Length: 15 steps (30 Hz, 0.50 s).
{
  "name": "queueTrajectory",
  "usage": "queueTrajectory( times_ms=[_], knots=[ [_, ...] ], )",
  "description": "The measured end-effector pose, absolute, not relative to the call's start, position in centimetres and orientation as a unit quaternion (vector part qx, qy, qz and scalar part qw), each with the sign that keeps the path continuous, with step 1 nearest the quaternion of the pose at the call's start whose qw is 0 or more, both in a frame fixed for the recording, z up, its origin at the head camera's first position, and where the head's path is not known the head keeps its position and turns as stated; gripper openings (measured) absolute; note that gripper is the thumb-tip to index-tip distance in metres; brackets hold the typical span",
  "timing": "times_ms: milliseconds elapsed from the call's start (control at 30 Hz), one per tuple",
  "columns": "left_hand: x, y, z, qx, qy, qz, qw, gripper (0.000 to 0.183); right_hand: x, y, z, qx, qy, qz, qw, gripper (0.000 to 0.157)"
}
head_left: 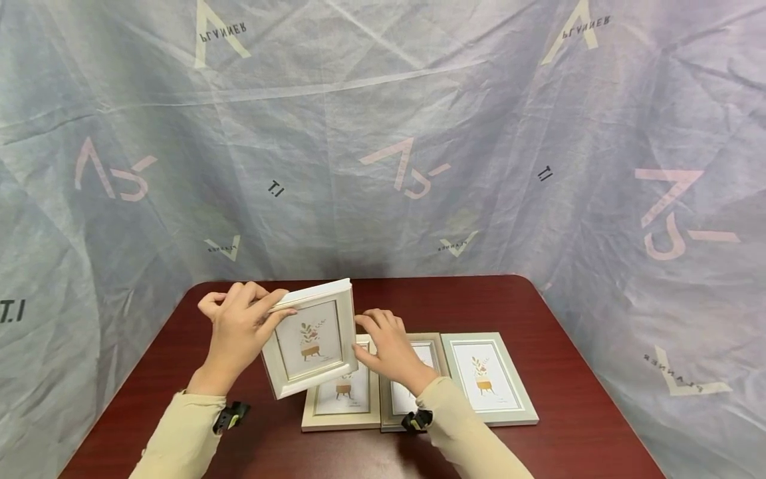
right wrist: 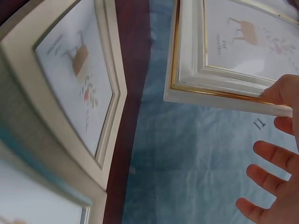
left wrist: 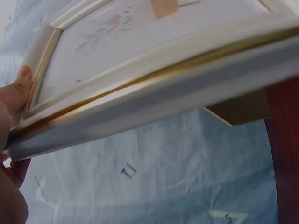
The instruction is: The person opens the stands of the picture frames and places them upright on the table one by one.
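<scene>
My left hand [head_left: 236,329] holds a white picture frame [head_left: 272,362] with gold trim by its upper left corner, thumb on the front and fingers behind. The frame is raised and tilted, its plant picture facing me. At its right edge, the thumb and index fingertip of my right hand [head_left: 389,349] meet the border. The other right fingers [right wrist: 266,179] are spread apart and hold nothing. Beneath, on the table [head_left: 574,399], a cream frame [head_left: 341,422] is partly covered by the raised one. The taupe frame [head_left: 443,356] beside it is partly hidden by my right hand.
A pale green frame [head_left: 520,372] lies at the right end of the row, with a similar plant picture. A printed grey cloth [head_left: 335,166] hangs behind the table and down both sides. The table's far edge lies close to it.
</scene>
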State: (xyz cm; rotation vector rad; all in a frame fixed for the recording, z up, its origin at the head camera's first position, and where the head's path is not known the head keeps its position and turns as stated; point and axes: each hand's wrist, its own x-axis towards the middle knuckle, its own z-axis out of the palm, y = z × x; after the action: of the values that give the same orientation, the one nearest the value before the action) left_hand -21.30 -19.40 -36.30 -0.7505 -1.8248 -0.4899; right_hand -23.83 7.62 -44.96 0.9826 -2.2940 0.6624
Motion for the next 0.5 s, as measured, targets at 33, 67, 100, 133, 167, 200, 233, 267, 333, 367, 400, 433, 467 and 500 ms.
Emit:
queueTrajectory(
  times_ms=[33,67,100,133,167,200,233,267,333,367,400,433,467,500],
  knots=[
    [-21.2,-19.6,-36.4,-0.309,-0.765,-0.205,0.526,0.043,-23.9,7.3,-45.0,0.366,-0.855,0.247,0.272,0.042],
    [-21.1,-19.9,-36.4,-0.305,-0.767,-0.205,0.526,0.044,-23.9,7.0,-45.0,0.367,-0.855,0.248,0.268,0.042],
    [-21.0,-20.1,-36.6,-0.301,-0.769,-0.206,0.525,0.045,-23.9,6.7,-45.1,0.367,-0.857,0.247,0.264,0.042],
    [-20.9,-20.3,-36.7,-0.296,-0.770,-0.207,0.525,0.046,-23.9,6.3,-45.1,0.365,-0.860,0.243,0.259,0.043],
    [-20.8,-20.5,-36.8,-0.292,-0.771,-0.208,0.526,0.047,-23.9,6.0,-45.2,0.364,-0.863,0.241,0.254,0.043],
    [-20.7,-20.7,-36.9,-0.287,-0.772,-0.209,0.527,0.048,-23.9,5.7,-45.3,0.363,-0.866,0.239,0.248,0.043],
    [-20.5,-20.8,-37.0,-0.282,-0.774,-0.211,0.527,0.049,-23.9,5.4,-45.3,0.361,-0.869,0.236,0.241,0.043],
    [-20.4,-21.0,-37.2,-0.276,-0.775,-0.212,0.527,0.050,-24.0,5.0,-45.4,0.360,-0.872,0.233,0.235,0.043],
    [-20.1,-21.4,-37.4,-0.264,-0.778,-0.216,0.528,0.052,-24.0,4.4,-45.6,0.359,-0.878,0.225,0.223,0.044],
    [-20.0,-21.7,-37.4,-0.259,-0.778,-0.217,0.530,0.053,-24.0,4.0,-45.6,0.359,-0.880,0.223,0.217,0.044],
    [-19.8,-21.9,-37.5,-0.252,-0.779,-0.216,0.532,0.053,-24.0,3.7,-45.6,0.359,-0.882,0.222,0.211,0.044],
    [-19.6,-22.1,-37.6,-0.246,-0.780,-0.216,0.533,0.054,-23.9,3.4,-45.6,0.359,-0.883,0.221,0.205,0.045],
    [-19.4,-22.3,-37.7,-0.240,-0.780,-0.214,0.536,0.054,-23.9,3.0,-45.7,0.360,-0.884,0.221,0.199,0.045],
    [-19.2,-22.5,-37.8,-0.234,-0.781,-0.212,0.539,0.055,-23.9,2.7,-45.7,0.360,-0.885,0.220,0.195,0.044]
  ],
)
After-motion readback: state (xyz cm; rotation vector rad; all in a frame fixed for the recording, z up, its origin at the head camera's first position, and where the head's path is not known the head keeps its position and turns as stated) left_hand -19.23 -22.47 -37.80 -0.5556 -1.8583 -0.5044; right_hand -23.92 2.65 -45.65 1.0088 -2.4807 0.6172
